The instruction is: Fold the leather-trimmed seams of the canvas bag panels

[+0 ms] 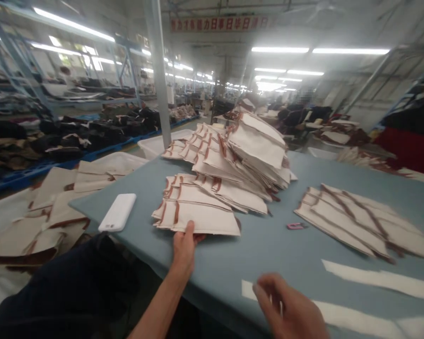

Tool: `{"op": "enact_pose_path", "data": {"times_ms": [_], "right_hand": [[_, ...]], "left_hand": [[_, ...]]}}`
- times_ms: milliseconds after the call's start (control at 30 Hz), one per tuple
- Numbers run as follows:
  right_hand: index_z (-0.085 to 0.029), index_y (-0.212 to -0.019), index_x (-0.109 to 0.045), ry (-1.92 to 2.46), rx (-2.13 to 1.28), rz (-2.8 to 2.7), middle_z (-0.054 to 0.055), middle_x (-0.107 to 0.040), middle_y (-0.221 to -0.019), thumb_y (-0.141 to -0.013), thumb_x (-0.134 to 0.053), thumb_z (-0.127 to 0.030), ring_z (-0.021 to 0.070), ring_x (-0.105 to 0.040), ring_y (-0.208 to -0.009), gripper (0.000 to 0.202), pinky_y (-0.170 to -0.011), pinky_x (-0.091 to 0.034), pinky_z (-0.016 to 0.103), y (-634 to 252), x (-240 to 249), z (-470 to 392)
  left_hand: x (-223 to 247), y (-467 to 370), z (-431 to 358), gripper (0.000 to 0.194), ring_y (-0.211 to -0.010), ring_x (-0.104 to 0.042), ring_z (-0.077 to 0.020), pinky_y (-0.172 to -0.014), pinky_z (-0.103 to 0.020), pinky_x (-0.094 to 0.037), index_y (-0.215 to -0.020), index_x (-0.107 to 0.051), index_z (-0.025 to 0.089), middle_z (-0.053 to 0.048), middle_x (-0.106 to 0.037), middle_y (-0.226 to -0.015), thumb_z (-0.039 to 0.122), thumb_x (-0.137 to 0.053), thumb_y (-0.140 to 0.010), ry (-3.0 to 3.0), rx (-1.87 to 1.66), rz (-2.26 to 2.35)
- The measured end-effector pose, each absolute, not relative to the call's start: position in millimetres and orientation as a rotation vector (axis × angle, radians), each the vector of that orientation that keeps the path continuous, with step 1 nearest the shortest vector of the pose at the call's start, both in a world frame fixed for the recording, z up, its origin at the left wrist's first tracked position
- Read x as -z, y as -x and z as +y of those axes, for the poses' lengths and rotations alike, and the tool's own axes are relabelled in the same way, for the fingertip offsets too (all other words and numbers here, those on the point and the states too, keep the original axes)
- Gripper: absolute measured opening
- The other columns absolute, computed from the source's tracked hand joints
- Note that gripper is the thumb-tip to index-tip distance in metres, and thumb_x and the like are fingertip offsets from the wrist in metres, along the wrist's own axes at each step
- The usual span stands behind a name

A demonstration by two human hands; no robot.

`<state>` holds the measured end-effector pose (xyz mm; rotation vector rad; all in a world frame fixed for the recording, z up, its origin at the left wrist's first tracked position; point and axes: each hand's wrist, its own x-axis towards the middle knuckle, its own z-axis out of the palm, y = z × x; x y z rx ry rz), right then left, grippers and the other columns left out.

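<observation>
My left hand (pixel 185 249) grips the near edge of a cream fabric panel with brown trim (pixel 205 217), thumb on top and fingers underneath. This panel is the front one of several that overlap on the table. My right hand (pixel 289 306) is lower right, blurred, with its thumb and fingertips brought together in a pinch; whatever may be between them cannot be made out. Under and beside it lies a pale strip (pixel 353 316). A second pale strip (pixel 381 278) lies farther to the right. Small pink thread snips (pixel 296 226) rest on the table between the fabric groups.
The blue-green table (pixel 268 245) bears a tall heap of cream panels (pixel 254 141) at the back and overlapping panels (pixel 356 216) on the right. A white phone-like device (pixel 118 213) lies near the left edge. Left of the table, bins hold more panels (pixel 56 197); a metal post (pixel 159 70) stands behind.
</observation>
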<state>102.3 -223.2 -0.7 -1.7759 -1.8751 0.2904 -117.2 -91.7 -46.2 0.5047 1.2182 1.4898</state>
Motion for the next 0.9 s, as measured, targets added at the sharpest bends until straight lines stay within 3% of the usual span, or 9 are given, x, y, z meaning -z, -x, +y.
{"op": "enact_pose_path", "data": {"times_ms": [100,200,333,467,533,600,700,800,900], "right_hand": [[-0.026,-0.092,-0.064,1.698,-0.212,-1.894,-0.001,-0.071,-0.074,-0.094,-0.058,-0.043,0.0181,-0.067,-0.061,0.018,-0.061,-0.053,0.028,-94.1,-17.9,-175.3],[-0.022,-0.109,-0.063,1.507,-0.098,-1.993,0.01,-0.076,-0.107,-0.089,-0.063,-0.032,0.0263,-0.073,-0.095,0.022,-0.081,-0.059,0.036,-77.3,-16.1,-144.8],[-0.018,-0.13,-0.056,1.267,-0.081,-2.209,0.017,-0.067,-0.133,-0.078,-0.075,-0.023,0.0337,-0.063,-0.122,0.056,-0.104,-0.053,0.049,-56.4,8.2,-131.9],[-0.019,-0.13,-0.056,1.305,-0.082,-2.271,0.016,-0.068,-0.132,-0.082,-0.07,-0.014,0.0316,-0.065,-0.117,0.051,-0.1,-0.055,0.048,-48.6,24.0,-121.8],[-0.02,-0.125,-0.059,1.315,-0.089,-2.271,0.014,-0.07,-0.126,-0.084,-0.065,-0.011,0.0299,-0.067,-0.113,0.043,-0.097,-0.056,0.045,-47.7,25.1,-116.8],[-0.02,-0.125,-0.059,1.306,-0.095,-2.289,0.013,-0.07,-0.125,-0.082,-0.062,-0.008,0.0294,-0.067,-0.112,0.044,-0.096,-0.056,0.044,-48.6,24.6,-114.2],[-0.018,-0.128,-0.058,1.297,-0.113,-2.313,0.014,-0.069,-0.127,-0.079,-0.056,-0.005,0.0295,-0.066,-0.114,0.051,-0.098,-0.056,0.043,-56.7,25.0,-112.5],[-0.018,-0.122,-0.06,1.299,-0.146,-2.347,0.014,-0.07,-0.125,-0.074,-0.052,-0.002,0.0283,-0.066,-0.113,0.051,-0.095,-0.057,0.041,-74.3,24.0,-109.2],[-0.019,-0.121,-0.062,1.251,-0.197,-2.441,0.011,-0.07,-0.129,-0.068,-0.052,-0.001,0.0253,-0.066,-0.118,0.057,-0.099,-0.056,0.037,-93.4,11.8,-109.5]], "left_hand": [[43.3,120.6,-104.5,0.026,-0.109,-0.07,-0.0274,-0.098,-0.047,-0.058,-0.112,-0.072,0.014,-0.01,-0.074,-0.115,0.034,-0.072,-0.096,-0.605,-1.491,1.237],[38.1,122.1,-117.5,0.021,-0.121,-0.067,-0.0334,-0.108,-0.04,-0.051,-0.09,-0.078,0.015,-0.01,-0.081,-0.099,0.031,-0.086,-0.08,-0.714,-1.493,1.217],[37.0,123.8,-125.0,0.04,-0.121,-0.068,-0.0324,-0.104,-0.038,-0.055,-0.103,-0.077,0.018,-0.01,-0.081,-0.105,0.042,-0.088,-0.074,-0.749,-1.509,1.172],[38.5,123.5,-121.6,0.056,-0.088,-0.075,-0.0269,-0.071,-0.033,-0.062,-0.117,-0.071,0.019,-0.008,-0.08,-0.102,0.053,-0.083,-0.075,-0.69,-1.462,1.192],[37.5,122.2,-121.2,0.052,-0.064,-0.07,-0.0216,-0.053,-0.028,-0.056,-0.108,-0.072,0.016,-0.006,-0.078,-0.082,0.057,-0.08,-0.076,-0.657,-1.379,1.201],[35.4,118.2,-123.6,0.05,-0.046,-0.059,-0.016,-0.043,-0.025,-0.046,-0.084,-0.072,0.015,-0.003,-0.069,-0.059,0.064,-0.072,-0.079,-0.632,-1.259,1.189],[30.5,102.5,-133.7,0.063,-0.037,-0.047,-0.0105,-0.038,-0.021,-0.034,-0.056,-0.059,0.017,0.0,-0.054,-0.044,0.076,-0.059,-0.08,-0.624,-1.068,1.134],[20.8,80.0,-154.2,0.071,-0.036,-0.048,-0.0125,-0.036,-0.022,-0.034,-0.065,-0.062,0.018,0.0,-0.056,-0.048,0.088,-0.048,-0.075,-0.657,-0.872,1.017],[5.8,70.9,-180.5,0.065,-0.037,-0.051,-0.0163,-0.037,-0.024,-0.036,-0.071,-0.064,0.019,-0.002,-0.06,-0.046,0.084,-0.063,-0.07,-0.766,-0.759,0.925]]}}
